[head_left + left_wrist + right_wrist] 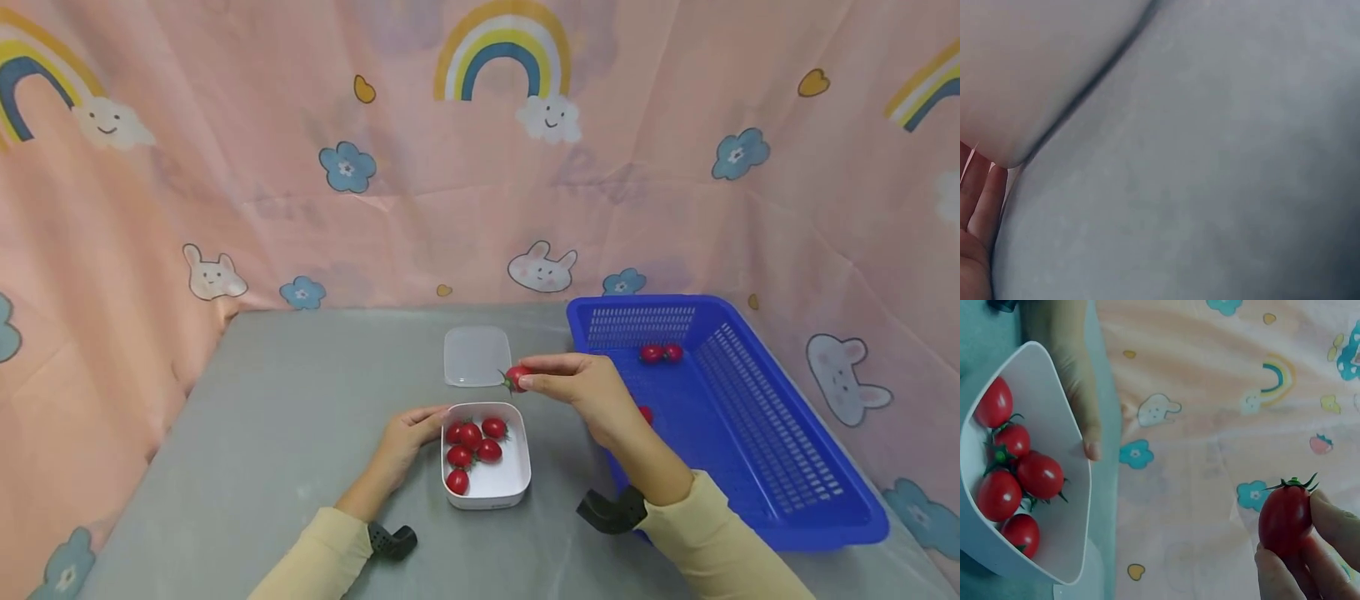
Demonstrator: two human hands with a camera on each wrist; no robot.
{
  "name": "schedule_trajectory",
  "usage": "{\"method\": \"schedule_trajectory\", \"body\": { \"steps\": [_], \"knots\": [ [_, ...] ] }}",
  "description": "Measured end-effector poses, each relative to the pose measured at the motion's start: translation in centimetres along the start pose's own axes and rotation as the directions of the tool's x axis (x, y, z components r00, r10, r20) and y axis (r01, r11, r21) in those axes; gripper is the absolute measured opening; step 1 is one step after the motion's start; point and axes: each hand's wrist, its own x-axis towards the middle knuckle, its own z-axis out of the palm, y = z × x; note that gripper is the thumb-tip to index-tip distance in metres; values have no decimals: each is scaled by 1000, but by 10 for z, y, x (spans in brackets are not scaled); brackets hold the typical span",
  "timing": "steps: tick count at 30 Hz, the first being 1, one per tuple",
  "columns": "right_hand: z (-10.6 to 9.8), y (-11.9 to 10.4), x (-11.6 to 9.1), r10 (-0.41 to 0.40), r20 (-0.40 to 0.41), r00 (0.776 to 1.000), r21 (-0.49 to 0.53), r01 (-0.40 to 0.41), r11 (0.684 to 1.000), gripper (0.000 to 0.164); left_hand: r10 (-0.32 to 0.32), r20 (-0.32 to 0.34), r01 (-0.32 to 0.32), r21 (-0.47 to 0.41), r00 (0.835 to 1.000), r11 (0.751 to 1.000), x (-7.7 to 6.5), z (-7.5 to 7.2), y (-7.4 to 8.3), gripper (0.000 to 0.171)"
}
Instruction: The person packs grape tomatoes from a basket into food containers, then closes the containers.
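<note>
A white square box (487,500) stands on the table with several red cherry tomatoes (469,436) inside, mostly along its left side. My left hand (405,437) rests against the box's back left corner, its fingers nearly straight. In the left wrist view those fingers (985,200) touch the box's outer wall (1035,75). Between thumb and fingers, my right hand (581,392) pinches one cherry tomato (517,377) above and behind the box. The right wrist view shows this held tomato (1285,520) with its green stem end up.
To the right sits a large blue plastic basket (750,458) with a few cherry tomatoes (662,353) in it. A clear square lid (477,356) lies on the grey table (300,417) behind the box. Patterned pink cloth (420,225) hangs at the back and sides.
</note>
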Motion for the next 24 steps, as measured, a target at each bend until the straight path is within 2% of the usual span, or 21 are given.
{"method": "schedule_trajectory", "body": {
  "steps": [6,13,24],
  "knots": [
    [5,0,-6,-24,-16,1000,40,24,999,36,7,-5,-7,-7,1000,1000,2,1,2,31],
    [21,1,-17,-35,35,999,54,33,998,34,13,-25,-13,-1,1000,1000,2,1,0,33],
    [28,5,-26,-13,-18,1000,68,14,998,31,8,-23,-8,0,1000,1000,2,1,0,33]
  ]
}}
